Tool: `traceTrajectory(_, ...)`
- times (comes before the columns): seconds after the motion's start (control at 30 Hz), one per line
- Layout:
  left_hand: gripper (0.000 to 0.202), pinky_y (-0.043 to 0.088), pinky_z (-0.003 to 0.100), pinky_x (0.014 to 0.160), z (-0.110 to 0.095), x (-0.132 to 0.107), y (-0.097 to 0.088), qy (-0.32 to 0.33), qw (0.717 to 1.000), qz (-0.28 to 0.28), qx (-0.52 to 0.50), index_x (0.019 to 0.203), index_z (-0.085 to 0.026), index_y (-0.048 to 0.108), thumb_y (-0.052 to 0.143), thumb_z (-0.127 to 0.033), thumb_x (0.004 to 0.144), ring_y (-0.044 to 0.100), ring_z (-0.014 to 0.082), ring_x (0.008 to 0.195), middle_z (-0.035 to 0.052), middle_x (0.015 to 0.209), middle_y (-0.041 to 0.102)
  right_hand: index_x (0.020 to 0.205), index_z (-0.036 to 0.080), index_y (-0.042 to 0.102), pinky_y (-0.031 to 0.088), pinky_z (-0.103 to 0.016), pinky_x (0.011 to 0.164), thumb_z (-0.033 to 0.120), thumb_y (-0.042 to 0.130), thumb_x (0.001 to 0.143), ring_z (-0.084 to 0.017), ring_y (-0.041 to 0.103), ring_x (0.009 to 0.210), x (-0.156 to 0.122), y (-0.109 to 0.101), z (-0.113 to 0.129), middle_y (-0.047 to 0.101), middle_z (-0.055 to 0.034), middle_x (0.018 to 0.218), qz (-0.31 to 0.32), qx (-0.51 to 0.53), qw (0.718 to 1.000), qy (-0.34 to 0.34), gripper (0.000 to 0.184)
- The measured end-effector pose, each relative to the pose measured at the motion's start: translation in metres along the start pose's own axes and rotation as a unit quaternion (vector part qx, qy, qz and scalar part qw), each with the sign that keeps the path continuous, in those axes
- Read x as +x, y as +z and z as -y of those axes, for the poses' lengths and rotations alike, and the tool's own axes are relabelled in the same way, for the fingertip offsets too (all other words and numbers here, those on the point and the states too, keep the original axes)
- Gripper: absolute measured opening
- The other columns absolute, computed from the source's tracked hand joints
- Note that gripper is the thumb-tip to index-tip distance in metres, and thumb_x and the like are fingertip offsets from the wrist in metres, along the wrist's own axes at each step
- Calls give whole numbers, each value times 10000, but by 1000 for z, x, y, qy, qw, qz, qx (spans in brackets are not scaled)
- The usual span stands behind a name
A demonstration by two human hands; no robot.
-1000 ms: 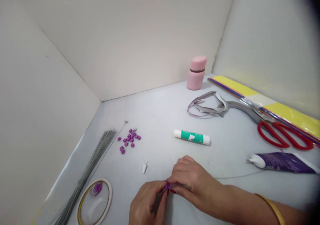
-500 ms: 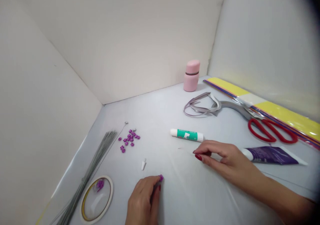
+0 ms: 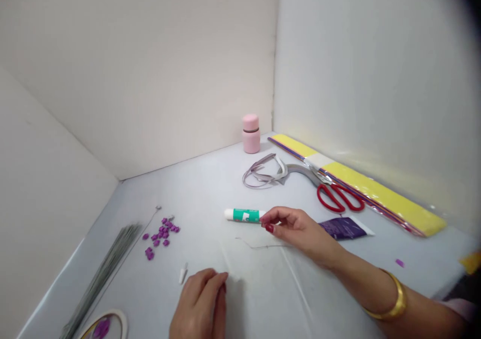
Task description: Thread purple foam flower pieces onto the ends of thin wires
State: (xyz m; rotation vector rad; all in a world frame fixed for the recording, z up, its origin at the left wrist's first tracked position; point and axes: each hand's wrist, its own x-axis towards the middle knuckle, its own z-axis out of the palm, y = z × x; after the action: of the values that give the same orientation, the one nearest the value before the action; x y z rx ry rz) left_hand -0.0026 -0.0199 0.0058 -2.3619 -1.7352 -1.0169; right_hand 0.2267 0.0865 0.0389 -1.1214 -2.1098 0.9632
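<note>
My left hand is at the bottom middle, with thumb and fingers pressed together; anything in its pinch is hidden. A small white cap with a thin nozzle lies just left of it. My right hand hovers by the right end of a green and white glue stick. Its thumb and forefinger are slightly apart, with nothing visible between them. A thin bent wire lies on the table below those fingertips and runs under the hand. Several tiny purple stars are scattered to the left.
At left are a bundle of grey wires and a tape roll with purple inside its ring. Toward the back stand a pink flask, grey strips, red-handled scissors and yellow packaged sheets. A purple tube lies behind my right hand.
My right hand has let go of the wire, now on the table, and moved to the glue stick's end. The purple star at my left fingertips is out of sight. The view has turned right.
</note>
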Motion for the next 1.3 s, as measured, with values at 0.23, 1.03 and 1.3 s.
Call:
traceTrajectory(0.23,208,473,391,771,-41,72,41,37,978,202,29,861,-136,604,494,-5,743,547,246,912,117,966,611,703,163,554,391,-318,696,94,530,776,-212,503,798,-16,11,-12,571,-58,795,21,-165,986,-24,103)
traceTrajectory(1.03,150,490,532,784,-9,39,15,255,938,215,96,797,-245,596,507,-137,741,652,179,574,-34,586,665,963,264,560,153,-256,433,89,495,705,-134,540,522,-58,-12,32,627,23,657,181,-373,900,-137,318)
traceTrajectory(1.3,246,434,533,850,-3,33,10,193,951,225,84,681,-238,565,410,-74,779,626,153,581,-33,574,629,873,222,601,250,-234,470,48,451,720,-132,572,571,-57,-11,32,656,1,656,170,-330,917,-146,276)
